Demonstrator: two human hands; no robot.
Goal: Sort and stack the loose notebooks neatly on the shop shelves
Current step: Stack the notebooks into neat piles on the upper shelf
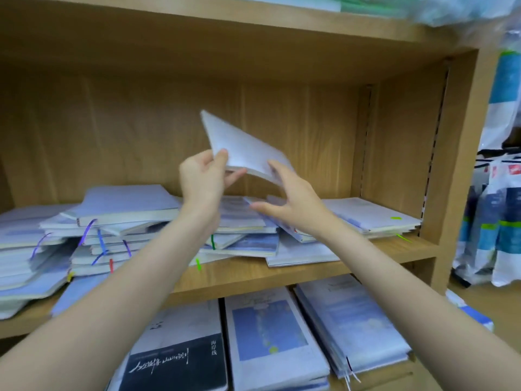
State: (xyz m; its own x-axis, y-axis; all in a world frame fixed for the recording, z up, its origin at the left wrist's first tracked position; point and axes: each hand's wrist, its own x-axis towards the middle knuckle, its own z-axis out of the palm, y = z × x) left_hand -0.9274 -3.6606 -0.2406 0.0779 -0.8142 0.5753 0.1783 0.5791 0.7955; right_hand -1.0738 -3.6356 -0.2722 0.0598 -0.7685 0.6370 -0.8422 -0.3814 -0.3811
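Note:
A pale blue-white notebook (239, 142) is held tilted in the air inside the wooden shelf bay, one corner pointing up left. My left hand (201, 179) pinches its lower left edge. My right hand (290, 197) touches its lower right edge with spread fingers, the thumb stretched out left. Below the hands lies a messy heap of loose notebooks (118, 227) with coloured ribbon markers, spread across the middle shelf board (282, 273). A flatter small stack (369, 215) lies at the right end of that shelf.
On the lower shelf lie neat stacks: a black-and-white one (180, 354), a blue-picture one (270, 331) and a pale blue one (352, 320). The shelf's right side panel (456, 153) stands close. Plastic-wrapped packs (496, 221) fill the far right.

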